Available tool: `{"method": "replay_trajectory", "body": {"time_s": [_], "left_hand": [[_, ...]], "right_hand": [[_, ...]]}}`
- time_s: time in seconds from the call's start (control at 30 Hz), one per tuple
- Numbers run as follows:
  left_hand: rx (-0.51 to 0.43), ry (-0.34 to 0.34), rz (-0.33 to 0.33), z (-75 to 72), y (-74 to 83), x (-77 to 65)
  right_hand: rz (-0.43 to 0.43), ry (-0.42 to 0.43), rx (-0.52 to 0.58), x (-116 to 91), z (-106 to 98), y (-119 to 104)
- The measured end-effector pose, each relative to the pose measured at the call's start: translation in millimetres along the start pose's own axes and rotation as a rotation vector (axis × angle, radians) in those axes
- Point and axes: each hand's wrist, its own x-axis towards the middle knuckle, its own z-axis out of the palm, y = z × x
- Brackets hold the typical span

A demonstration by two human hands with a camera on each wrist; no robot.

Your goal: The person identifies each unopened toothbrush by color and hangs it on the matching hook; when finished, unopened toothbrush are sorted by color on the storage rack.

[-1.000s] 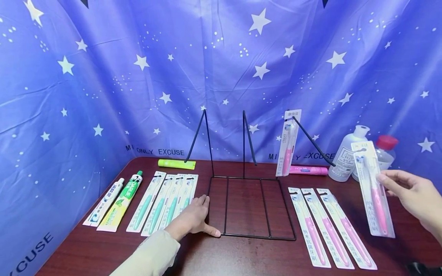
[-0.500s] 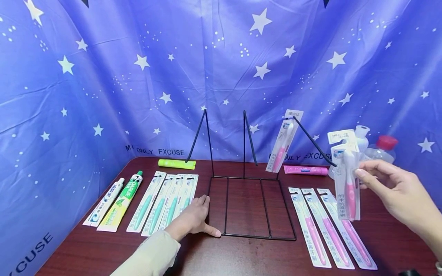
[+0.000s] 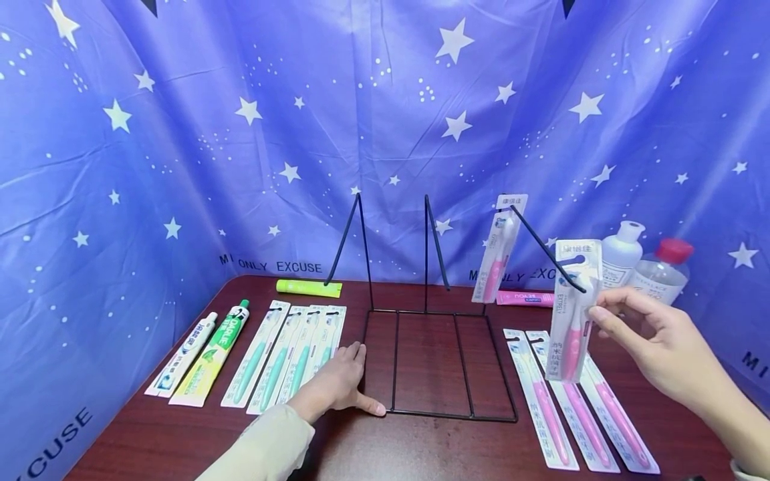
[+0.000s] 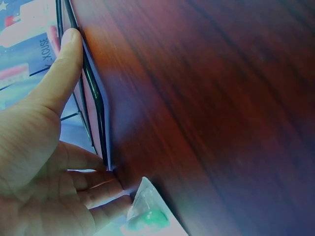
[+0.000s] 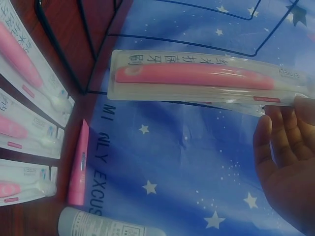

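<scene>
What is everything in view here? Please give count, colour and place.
Table: 1, red-brown, underneath
Curtain: 1, blue with white stars, behind table
Rack: 1, black, mid-table
Left brushes: 4, green, packaged, left of rack
Right brushes: 3, pink, packaged, right of rack
Hung brush: 1, pink, packaged, on rack's right prong
Held brush: 1, pink, packaged, overlapping prong's tip
White tube: 1, white, far left
Darlie tube: 1, green and yellow, beside white tube
Lime tube: 1, lime, back left
Pink tube: 1, pink, back right
White bottle: 1, white, back right
Clear bottle: 1, clear, red cap, beside white bottle
Sleeves: 2, pale, bottom edge
Left hand: 1, touching rack's left side
Right hand: 1, gripping held brush
</scene>
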Motion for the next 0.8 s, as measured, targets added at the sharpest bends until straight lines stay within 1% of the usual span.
{"method": "replay_trajectory", "body": {"time_s": [0.23,0.33,0.43,0.6,0.67,0.8], "left_hand": [[0.005,0.006,0.003,1.6,-0.8,1.1],[0.007,0.004,0.002,1.9,-0.6,1.3],[0.009,0.005,0.001,1.6,-0.3,1.1],[0.005,0.017,-0.002,1.0,0.3,0.8],[0.002,0.018,-0.003,0.9,0.4,0.8],[0.004,0.009,-0.007,1.3,0.2,1.1]], "right_hand": [[-0.042,-0.029,0.034,4,3,-1],[-0.045,-0.041,0.032,5,6,-3],[-0.034,-0.047,0.025,5,9,-5],[-0.018,-0.063,0.046,6,15,-6],[-0.001,-0.069,0.060,7,17,-6],[0.052,-0.073,0.049,9,22,-6]]}}
